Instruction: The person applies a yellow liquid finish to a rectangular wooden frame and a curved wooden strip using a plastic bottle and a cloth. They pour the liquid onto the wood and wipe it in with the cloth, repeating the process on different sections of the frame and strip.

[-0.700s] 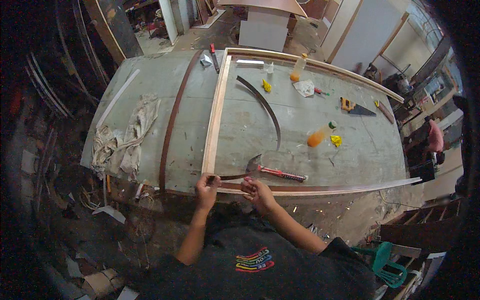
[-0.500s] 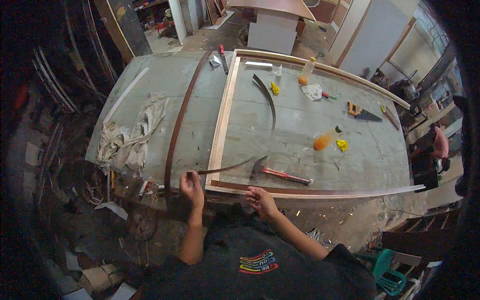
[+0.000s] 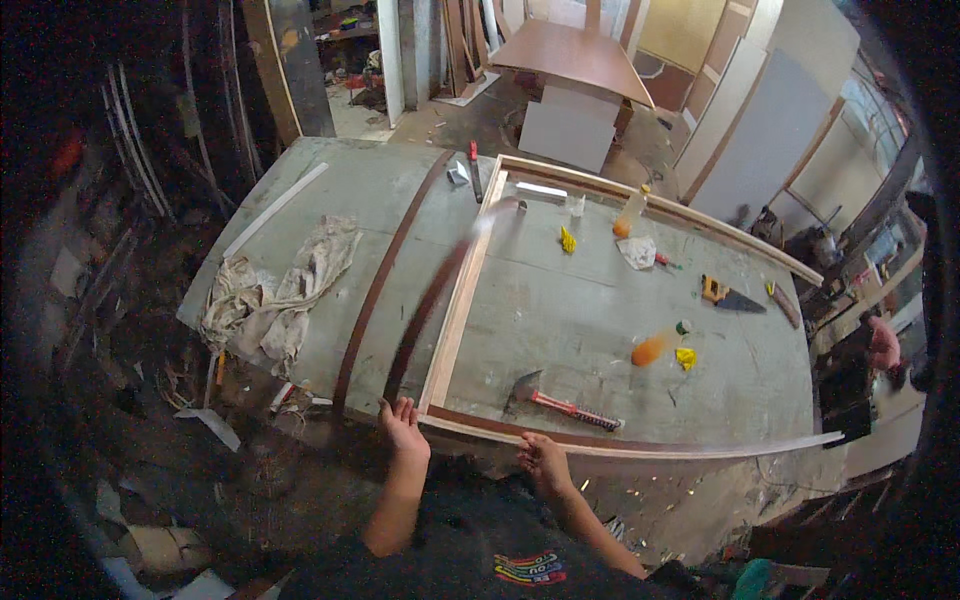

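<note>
My left hand [image 3: 404, 430] is raised at the near edge of the table, fingers closed on the lower end of a thin, dark brown edging strip [image 3: 420, 325]. That strip runs away from me, smeared by motion, and its far part crosses the left rail of a pale wooden frame [image 3: 462, 300]. Beside the frame's near rail is my right hand [image 3: 545, 462], its fingers curled in. Whether anything sits between them is hidden. A hammer [image 3: 568, 404] with a red and black handle lies inside the frame, just beyond my right hand.
Left of the frame, another brown strip [image 3: 385, 270] crosses the table [image 3: 300, 215], near a crumpled cloth [image 3: 290, 290]. Inside the frame are a handsaw [image 3: 730, 294], orange-filled bottles [image 3: 655, 348] and yellow scraps [image 3: 568, 240]. A person [image 3: 884, 345] is at the far right.
The strip in my left hand has swung left, from a bend over the frame's inside to a line across its left rail. The whole scene sits lower in view.
</note>
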Available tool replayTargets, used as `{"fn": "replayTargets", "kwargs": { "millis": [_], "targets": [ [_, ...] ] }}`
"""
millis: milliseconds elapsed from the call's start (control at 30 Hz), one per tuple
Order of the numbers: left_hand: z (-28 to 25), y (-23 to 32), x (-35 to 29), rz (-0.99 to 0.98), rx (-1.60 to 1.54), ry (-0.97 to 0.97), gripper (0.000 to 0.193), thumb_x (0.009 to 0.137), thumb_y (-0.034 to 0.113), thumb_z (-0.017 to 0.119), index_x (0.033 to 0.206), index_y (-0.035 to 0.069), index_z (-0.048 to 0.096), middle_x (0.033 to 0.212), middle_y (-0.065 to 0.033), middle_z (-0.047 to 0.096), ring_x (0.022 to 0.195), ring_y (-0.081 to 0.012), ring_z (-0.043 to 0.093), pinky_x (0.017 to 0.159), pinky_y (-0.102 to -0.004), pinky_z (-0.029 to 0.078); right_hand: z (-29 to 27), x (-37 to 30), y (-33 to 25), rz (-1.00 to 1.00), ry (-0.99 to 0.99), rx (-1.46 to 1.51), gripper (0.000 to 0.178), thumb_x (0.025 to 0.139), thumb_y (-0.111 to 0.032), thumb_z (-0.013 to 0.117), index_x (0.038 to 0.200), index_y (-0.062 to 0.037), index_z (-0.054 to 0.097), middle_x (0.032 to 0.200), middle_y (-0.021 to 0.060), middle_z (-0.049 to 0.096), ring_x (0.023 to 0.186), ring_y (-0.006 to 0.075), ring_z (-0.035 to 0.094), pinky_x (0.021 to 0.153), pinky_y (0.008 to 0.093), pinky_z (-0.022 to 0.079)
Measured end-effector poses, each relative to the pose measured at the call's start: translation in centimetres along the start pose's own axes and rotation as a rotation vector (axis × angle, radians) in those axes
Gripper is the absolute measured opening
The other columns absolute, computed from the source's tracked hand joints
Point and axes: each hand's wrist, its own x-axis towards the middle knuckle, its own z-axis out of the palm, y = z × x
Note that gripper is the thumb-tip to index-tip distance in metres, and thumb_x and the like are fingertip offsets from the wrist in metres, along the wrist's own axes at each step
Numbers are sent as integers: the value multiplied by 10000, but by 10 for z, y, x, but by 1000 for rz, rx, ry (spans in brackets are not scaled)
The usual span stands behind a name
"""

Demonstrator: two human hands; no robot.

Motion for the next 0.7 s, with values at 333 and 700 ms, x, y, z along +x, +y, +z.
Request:
{"fn": "replayTargets", "kwargs": {
  "millis": [333,700],
  "targets": [
    [13,3,-15,241,242,-163,316,991,372,680,927,65,643,888,-29,712,865,-136,666,837,-298,484,-10,11,5,-19,0,6,223,973,-178,611,1144,-38,580,844,40,585,671,138,507,597,277,437],
    [0,-18,-71,260,462,-726,220,910,213,798,828,34,701,816,-35,726,771,-87,653,742,-261,512,63,2,-66,-406,-267,195,521,996,-333,628,1434,-90,485,1345,135,571,1236,254,540,1031,401,411]
  ]
}}
